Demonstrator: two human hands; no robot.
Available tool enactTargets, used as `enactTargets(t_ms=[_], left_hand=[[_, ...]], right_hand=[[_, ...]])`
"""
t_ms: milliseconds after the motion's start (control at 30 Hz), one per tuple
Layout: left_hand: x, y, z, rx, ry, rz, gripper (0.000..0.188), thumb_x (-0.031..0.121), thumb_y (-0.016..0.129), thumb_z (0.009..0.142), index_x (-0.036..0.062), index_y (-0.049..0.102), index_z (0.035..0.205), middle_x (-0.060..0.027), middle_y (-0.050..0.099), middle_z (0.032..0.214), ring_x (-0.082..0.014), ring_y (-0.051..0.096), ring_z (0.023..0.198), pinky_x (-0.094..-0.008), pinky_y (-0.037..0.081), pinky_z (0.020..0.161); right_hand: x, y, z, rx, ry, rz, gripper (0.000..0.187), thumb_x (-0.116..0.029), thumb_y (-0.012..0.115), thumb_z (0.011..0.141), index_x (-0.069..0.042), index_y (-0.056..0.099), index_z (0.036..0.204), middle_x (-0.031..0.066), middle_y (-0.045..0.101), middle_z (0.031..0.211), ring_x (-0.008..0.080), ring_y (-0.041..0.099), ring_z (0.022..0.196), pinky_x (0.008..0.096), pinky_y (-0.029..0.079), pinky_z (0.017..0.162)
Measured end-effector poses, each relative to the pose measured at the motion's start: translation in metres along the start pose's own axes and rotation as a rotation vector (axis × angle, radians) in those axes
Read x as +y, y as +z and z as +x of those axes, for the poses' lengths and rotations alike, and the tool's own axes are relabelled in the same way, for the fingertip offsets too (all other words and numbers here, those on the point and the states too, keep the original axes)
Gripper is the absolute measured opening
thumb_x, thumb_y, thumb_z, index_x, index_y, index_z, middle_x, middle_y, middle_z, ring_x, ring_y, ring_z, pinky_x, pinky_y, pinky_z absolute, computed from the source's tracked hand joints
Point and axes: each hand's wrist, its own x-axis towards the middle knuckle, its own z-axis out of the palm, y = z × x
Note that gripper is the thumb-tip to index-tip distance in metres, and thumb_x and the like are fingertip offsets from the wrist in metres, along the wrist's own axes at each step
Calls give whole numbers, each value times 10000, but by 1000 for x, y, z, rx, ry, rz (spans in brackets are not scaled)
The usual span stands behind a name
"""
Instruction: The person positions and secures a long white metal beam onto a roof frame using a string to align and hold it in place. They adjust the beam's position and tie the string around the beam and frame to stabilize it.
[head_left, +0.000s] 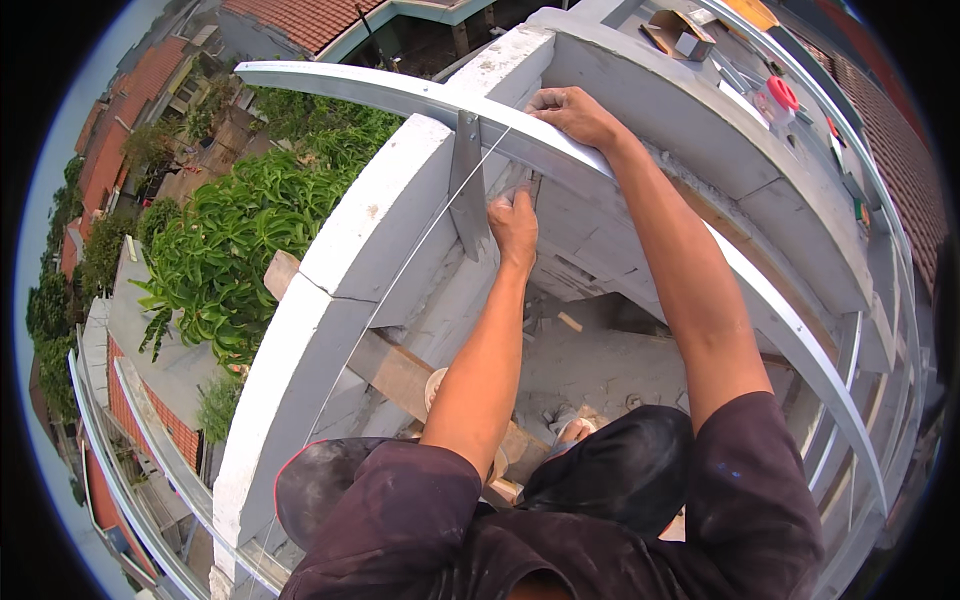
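Observation:
A long silvery metal channel (420,95) runs across in front of me, from the far left down to the lower right. My right hand (575,115) is closed over its upper edge. From the channel a short flat metal strut (467,185) hangs down against the inner side of the block wall, with screw heads near its top. My left hand (515,228) is closed just below the channel, right of the strut, thumb and fingers pinched together. What it pinches, if anything, is too small to name. A thin white string (400,272) slants from the channel down to the lower left.
The pale block wall (320,240) curves along my left, with a leafy tree (240,240) and rooftops beyond. Wooden planks (390,370) cross below my arms, above a rubble-strewn floor (590,360). A red-lidded jar (778,100) and cardboard box (680,35) stand far right.

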Motion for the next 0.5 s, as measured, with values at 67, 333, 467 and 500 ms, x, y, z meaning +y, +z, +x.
enactTargets(t_ms=[67,333,467,500], left_hand=[[2,-4,-10,75,68,72,438,207,596,936,-6,424,594,-13,401,530,-136,339,543,-410,301,514],[30,-11,-45,210,165,288,432,220,579,914,-43,460,592,-119,403,507,-185,380,492,-424,336,518],[42,-9,-64,87,275,435,400,240,585,925,-39,600,640,-214,565,570,-337,560,502,-453,430,556],[40,-11,-63,28,283,517,387,248,589,928,-32,626,663,-226,589,604,-368,589,543,-466,446,574]], right_hand=[[-11,5,-5,140,14,-28,183,-164,691,966,-2,725,1043,39,712,920,117,626,870,306,515,828],[-115,71,-133,497,-38,-204,325,-321,640,996,-14,683,898,181,667,697,298,647,643,442,490,665],[-46,120,-160,400,394,60,386,-329,594,1029,43,683,972,162,699,813,229,642,741,383,498,701],[-29,122,-157,433,466,138,395,-323,587,1041,58,681,997,141,712,854,183,631,768,350,497,704]])
